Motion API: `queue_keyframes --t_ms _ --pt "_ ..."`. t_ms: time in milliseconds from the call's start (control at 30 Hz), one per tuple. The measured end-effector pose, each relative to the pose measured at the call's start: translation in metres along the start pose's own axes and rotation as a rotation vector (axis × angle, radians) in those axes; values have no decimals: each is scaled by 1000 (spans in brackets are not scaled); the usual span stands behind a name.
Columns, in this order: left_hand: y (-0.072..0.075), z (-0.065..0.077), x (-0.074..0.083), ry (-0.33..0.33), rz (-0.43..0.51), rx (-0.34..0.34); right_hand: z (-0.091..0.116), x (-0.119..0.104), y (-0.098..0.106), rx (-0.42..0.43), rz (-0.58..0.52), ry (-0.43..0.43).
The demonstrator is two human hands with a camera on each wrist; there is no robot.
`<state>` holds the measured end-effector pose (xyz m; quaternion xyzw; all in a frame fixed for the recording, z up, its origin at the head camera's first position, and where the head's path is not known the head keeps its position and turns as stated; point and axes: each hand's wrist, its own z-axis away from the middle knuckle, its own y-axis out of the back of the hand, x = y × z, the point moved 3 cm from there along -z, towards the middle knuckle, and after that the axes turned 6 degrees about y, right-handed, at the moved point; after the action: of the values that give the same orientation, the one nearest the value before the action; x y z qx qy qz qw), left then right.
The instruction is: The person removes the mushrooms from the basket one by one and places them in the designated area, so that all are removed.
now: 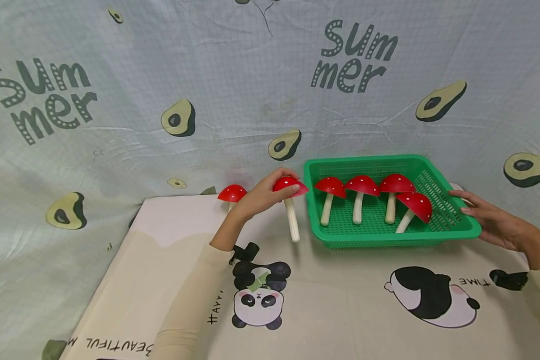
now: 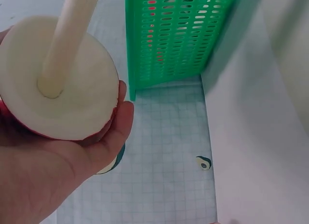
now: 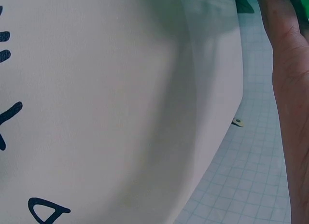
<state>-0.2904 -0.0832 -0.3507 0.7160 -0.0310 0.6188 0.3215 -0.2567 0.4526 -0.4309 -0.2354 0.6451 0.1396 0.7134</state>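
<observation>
My left hand (image 1: 265,194) grips a toy mushroom (image 1: 292,215) by its white-dotted red cap, the pale stem hanging down and just left of the basket. In the left wrist view, the cap's cream underside (image 2: 84,105) faces the camera, with fingers and thumb round its edge. My right hand (image 1: 499,222) holds the right rim of a green plastic basket (image 1: 391,240); the right wrist view shows only part of this hand. Several like mushrooms (image 1: 362,186) lie inside the basket. Another mushroom (image 1: 232,192) is at the table's back edge, partly hidden behind my left hand.
The table (image 1: 342,295) has a pale cover printed with pandas and lettering. Behind it hangs a light cloth (image 1: 233,65) with avocado prints, close to the back of the basket. The table's left edge slants toward the front.
</observation>
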Motion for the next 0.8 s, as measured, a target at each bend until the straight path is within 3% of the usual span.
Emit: queue_keyframes --t_ms 400,800 --pt "7 7 -6 -17 -103 22 -1 1 1 58 44 -25" --pt "15 14 -19 -29 -156 27 -1 0 1 22 36 -8"
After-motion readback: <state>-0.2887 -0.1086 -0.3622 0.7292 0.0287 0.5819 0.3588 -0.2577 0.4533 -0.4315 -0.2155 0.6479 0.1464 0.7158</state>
